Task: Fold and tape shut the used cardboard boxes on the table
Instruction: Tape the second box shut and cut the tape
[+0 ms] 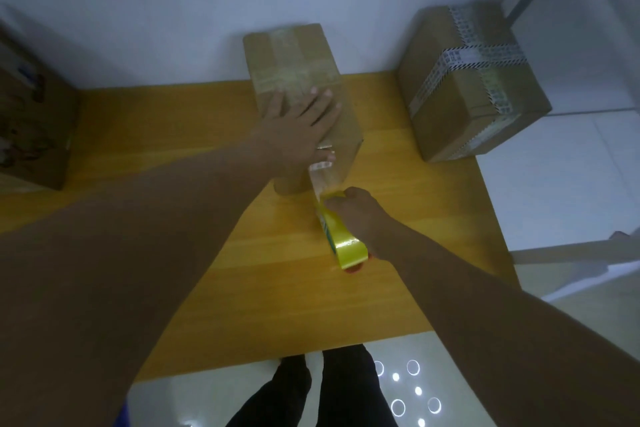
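Going by the head cam, the person is pressing their left hand [298, 118] flat on top of the middle cardboard box [294, 55]. The fingers are spread, so that grip is wide and holding nothing. I'd guess it's just pinning the box so it isn't sliding against the tape's pull.

The right hand [356, 215] is wrapping its grip tight round the yellow tape roll [341, 243], holding it low by the counter [242, 288]. A clear tape strip [320, 180] is running taut from the roll up to the box's near end.

The box is sitting mid-way across the counter, its long axis pointing away from the person toward the wall, with the near end angling slightly right.

A printed-tape box [460, 97] is sitting at the far right corner, and a third box [34, 135] is sitting at the left edge.
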